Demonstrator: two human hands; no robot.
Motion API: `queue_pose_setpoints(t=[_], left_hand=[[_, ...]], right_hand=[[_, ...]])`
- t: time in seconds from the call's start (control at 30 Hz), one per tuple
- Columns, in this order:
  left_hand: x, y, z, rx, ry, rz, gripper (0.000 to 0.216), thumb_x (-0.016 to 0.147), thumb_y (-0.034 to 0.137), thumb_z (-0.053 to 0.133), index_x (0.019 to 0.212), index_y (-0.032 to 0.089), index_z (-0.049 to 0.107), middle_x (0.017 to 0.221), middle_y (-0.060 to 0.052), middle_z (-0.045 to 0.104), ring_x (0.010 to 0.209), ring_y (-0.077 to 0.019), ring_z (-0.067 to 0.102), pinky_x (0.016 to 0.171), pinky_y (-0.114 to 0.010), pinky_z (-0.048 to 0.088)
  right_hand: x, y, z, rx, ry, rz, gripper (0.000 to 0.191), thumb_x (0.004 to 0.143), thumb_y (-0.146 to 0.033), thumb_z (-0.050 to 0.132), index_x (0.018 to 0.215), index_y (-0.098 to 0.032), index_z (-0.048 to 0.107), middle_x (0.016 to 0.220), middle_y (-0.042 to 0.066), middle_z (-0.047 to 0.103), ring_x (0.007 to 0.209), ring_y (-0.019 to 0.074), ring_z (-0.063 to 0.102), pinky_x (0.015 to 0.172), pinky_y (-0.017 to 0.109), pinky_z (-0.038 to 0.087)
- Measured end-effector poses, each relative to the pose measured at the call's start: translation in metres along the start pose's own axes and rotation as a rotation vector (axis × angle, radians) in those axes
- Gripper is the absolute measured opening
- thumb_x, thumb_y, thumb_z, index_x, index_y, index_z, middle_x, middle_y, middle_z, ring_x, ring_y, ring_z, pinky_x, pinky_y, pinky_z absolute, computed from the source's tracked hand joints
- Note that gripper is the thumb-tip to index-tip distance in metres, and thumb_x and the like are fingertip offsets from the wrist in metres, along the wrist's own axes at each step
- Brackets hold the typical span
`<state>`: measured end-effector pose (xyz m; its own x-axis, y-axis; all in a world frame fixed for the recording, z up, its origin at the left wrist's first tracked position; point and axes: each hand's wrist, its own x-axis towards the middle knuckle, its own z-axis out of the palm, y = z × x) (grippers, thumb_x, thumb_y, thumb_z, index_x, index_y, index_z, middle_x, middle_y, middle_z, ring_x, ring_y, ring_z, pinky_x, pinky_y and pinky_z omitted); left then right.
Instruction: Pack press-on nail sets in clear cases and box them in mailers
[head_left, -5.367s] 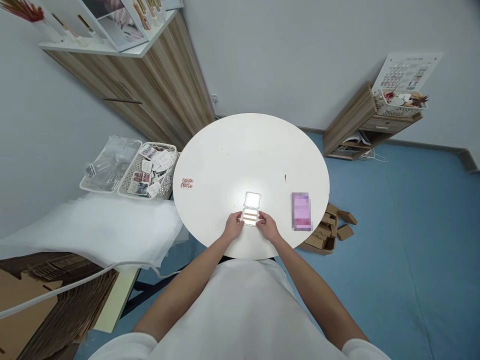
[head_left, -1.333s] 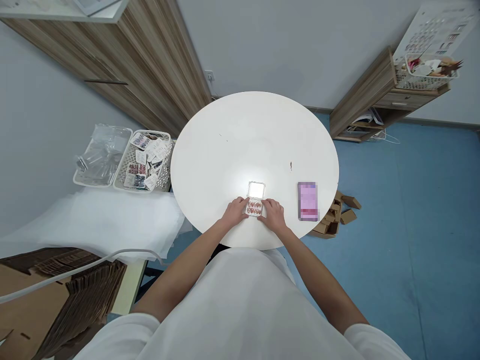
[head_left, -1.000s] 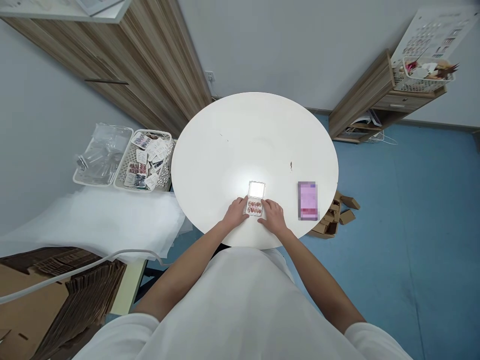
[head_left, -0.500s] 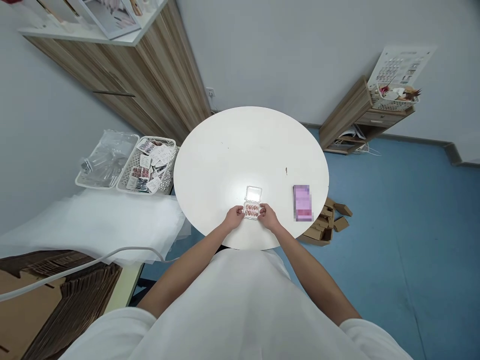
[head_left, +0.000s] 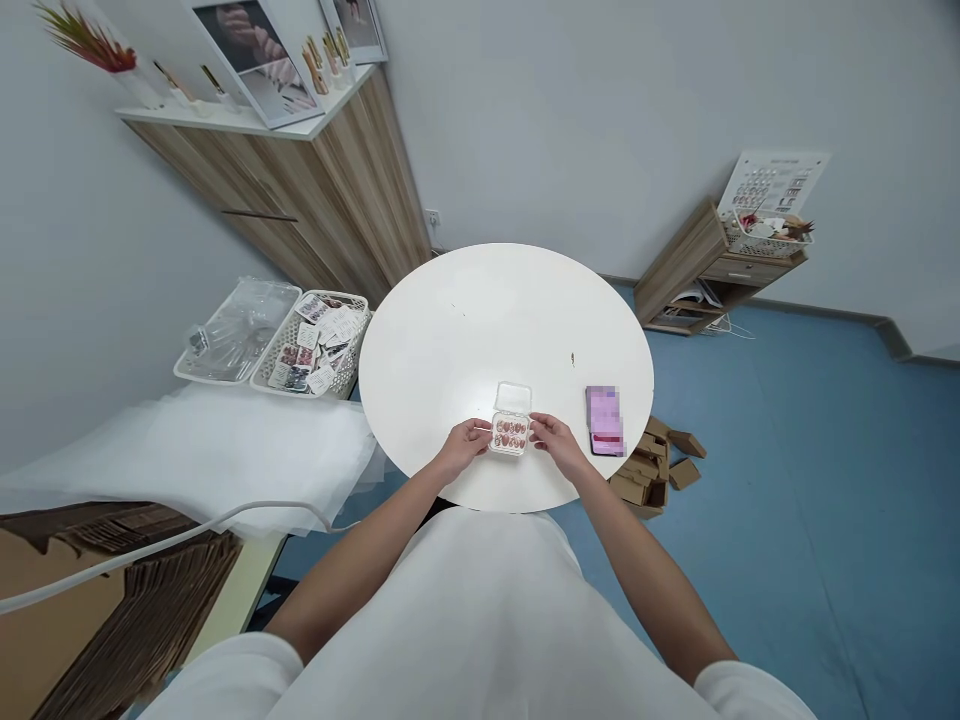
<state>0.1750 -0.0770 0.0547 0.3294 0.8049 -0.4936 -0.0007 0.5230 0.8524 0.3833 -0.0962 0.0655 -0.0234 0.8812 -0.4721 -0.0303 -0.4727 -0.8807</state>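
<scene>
Where clear case (head_left: 510, 453) is: nr front of tbl (head_left: 450, 350); lid (head_left: 514, 398) up;
L hand (head_left: 463, 446): part-curled, fingertips gripping case's L side;
R hand (head_left: 559, 444): likewise, gripping R side;
Red-oval card (head_left: 511, 433): now inside; ~5s ago, on tbl's L.

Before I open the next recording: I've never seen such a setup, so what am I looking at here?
No machine: these are a person's bare left hand and right hand, filmed by one camera worn on the head, looking forward and down. A purple phone-like thing lies on the white table, right of the right hand. Both hands hold the sides of a clear case with its lid open and reddish oval pieces inside. I cannot tell whether it is lifted off the table.
</scene>
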Motion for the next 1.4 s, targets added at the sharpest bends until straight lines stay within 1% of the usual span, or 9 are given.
queue_pose_setpoints(t=[0.13, 0.43, 0.67, 0.73, 0.83, 1.0, 1.1, 1.23, 1.4], left_hand=[[-0.007, 0.006, 0.005, -0.012, -0.049, -0.045, 0.037, 0.064, 0.037, 0.068, 0.091, 0.015, 0.054, 0.075, -0.004, 0.062, 0.071, -0.0119, 0.058, 0.073, -0.032, 0.045], [-0.012, 0.013, 0.009, -0.184, -0.082, -0.128, 0.034, 0.063, 0.031, 0.070, 0.089, 0.016, 0.054, 0.078, -0.003, 0.062, 0.070, -0.0099, 0.058, 0.077, -0.032, 0.044], [-0.010, 0.014, 0.010, -0.227, 0.002, -0.142, 0.028, 0.067, 0.028, 0.068, 0.090, 0.017, 0.056, 0.069, 0.001, 0.057, 0.063, -0.0062, 0.054, 0.074, -0.028, 0.045], [-0.010, 0.016, 0.011, -0.247, 0.005, -0.138, 0.026, 0.070, 0.030, 0.064, 0.091, 0.017, 0.056, 0.072, -0.001, 0.058, 0.065, -0.0071, 0.055, 0.073, -0.028, 0.046], [-0.011, 0.018, 0.013, -0.266, 0.000, -0.128, 0.025, 0.075, 0.035, 0.058, 0.093, 0.017, 0.058, 0.085, -0.006, 0.060, 0.072, -0.0098, 0.057, 0.071, -0.028, 0.047], [-0.013, 0.020, 0.015, -0.100, 0.025, -0.120, 0.037, 0.068, 0.038, 0.065, 0.098, 0.017, 0.056, 0.089, -0.006, 0.061, 0.075, -0.0116, 0.057, 0.075, -0.031, 0.046], [-0.013, 0.018, 0.016, -0.052, 0.052, -0.092, 0.042, 0.063, 0.036, 0.069, 0.097, 0.016, 0.056, 0.084, -0.005, 0.062, 0.075, -0.0123, 0.058, 0.080, -0.034, 0.044], [-0.011, 0.014, 0.017, -0.082, 0.085, -0.059, 0.041, 0.062, 0.035, 0.070, 0.094, 0.015, 0.056, 0.082, -0.004, 0.063, 0.074, -0.0118, 0.058, 0.081, -0.035, 0.043], [-0.012, 0.008, 0.016, -0.111, 0.106, -0.031, 0.039, 0.059, 0.034, 0.072, 0.090, 0.016, 0.056, 0.072, 0.000, 0.061, 0.069, -0.0105, 0.058, 0.079, -0.034, 0.045]], right_hand=[[0.009, -0.010, -0.006, 0.092, -0.041, 0.043, 0.038, 0.071, -0.047, 0.055, 0.098, -0.020, 0.058, 0.091, 0.004, 0.061, 0.072, 0.0105, 0.056, 0.068, 0.026, 0.045], [0.008, -0.018, -0.008, 0.170, -0.100, -0.065, 0.030, 0.072, -0.040, 0.058, 0.097, -0.025, 0.054, 0.103, 0.003, 0.058, 0.083, 0.0132, 0.058, 0.074, 0.032, 0.049], [-0.007, -0.026, -0.005, 0.144, -0.196, -0.022, 0.041, 0.084, -0.051, 0.033, 0.112, -0.027, 0.050, 0.119, 0.007, 0.052, 0.088, 0.0182, 0.061, 0.072, 0.038, 0.052], [-0.010, -0.021, -0.002, 0.149, -0.182, -0.040, 0.040, 0.083, -0.049, 0.037, 0.111, -0.025, 0.052, 0.120, 0.007, 0.052, 0.094, 0.0188, 0.059, 0.076, 0.037, 0.051], [-0.008, -0.009, 0.002, 0.143, -0.105, -0.070, 0.037, 0.074, -0.037, 0.055, 0.109, -0.024, 0.053, 0.122, 0.006, 0.050, 0.101, 0.0186, 0.055, 0.083, 0.036, 0.048], [-0.006, 0.002, 0.006, 0.194, -0.011, -0.096, 0.062, 0.063, -0.026, 0.065, 0.121, -0.026, 0.042, 0.131, 0.009, 0.040, 0.099, 0.0180, 0.055, 0.082, 0.035, 0.048], [-0.010, 0.001, 0.008, 0.245, 0.016, -0.055, 0.057, 0.064, -0.027, 0.066, 0.117, -0.026, 0.045, 0.123, 0.007, 0.047, 0.094, 0.0161, 0.057, 0.081, 0.033, 0.049], [-0.015, 0.002, 0.010, 0.254, 0.031, 0.033, 0.040, 0.065, -0.033, 0.066, 0.102, -0.023, 0.054, 0.094, 0.003, 0.059, 0.076, 0.0137, 0.060, 0.075, 0.033, 0.051], [-0.015, 0.008, 0.013, 0.199, 0.048, 0.045, 0.040, 0.059, -0.035, 0.070, 0.094, -0.020, 0.055, 0.067, -0.003, 0.057, 0.063, 0.0121, 0.058, 0.065, 0.031, 0.051]])
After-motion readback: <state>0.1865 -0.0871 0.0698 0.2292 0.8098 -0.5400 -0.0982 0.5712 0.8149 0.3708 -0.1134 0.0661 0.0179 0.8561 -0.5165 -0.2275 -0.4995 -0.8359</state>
